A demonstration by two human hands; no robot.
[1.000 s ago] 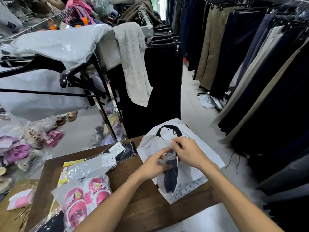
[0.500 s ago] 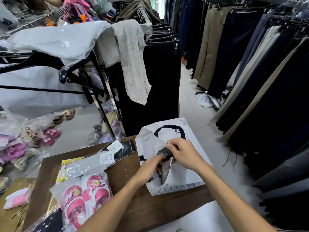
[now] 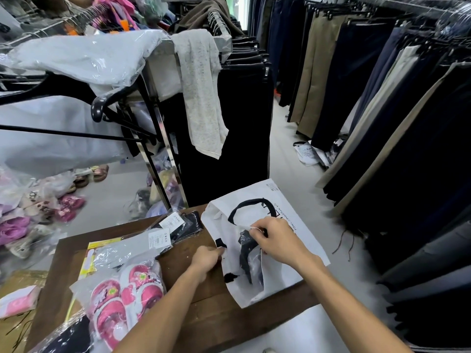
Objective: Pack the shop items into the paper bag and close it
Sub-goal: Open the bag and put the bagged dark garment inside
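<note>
A white paper bag with black handles lies flat at the right end of the brown wooden table, its mouth facing me. My left hand pinches the bag's left edge by a black handle end. My right hand grips a dark item in clear plastic that sits partly inside the bag's mouth. On the table's left lie pink sandals in plastic, a grey packet with a label, a dark packet and a yellow card packet.
A chrome clothes rack with black hangers and plastic-wrapped garments stands just beyond the table. Dark and tan trousers hang along the right aisle. Bagged shoes lie on the floor at left. A pink packet rests on a cardboard box.
My left hand has left the plastic-wrapped dark item and moved to the bag's left edge. The item sits deeper in the bag's mouth, with my right hand still on it.
</note>
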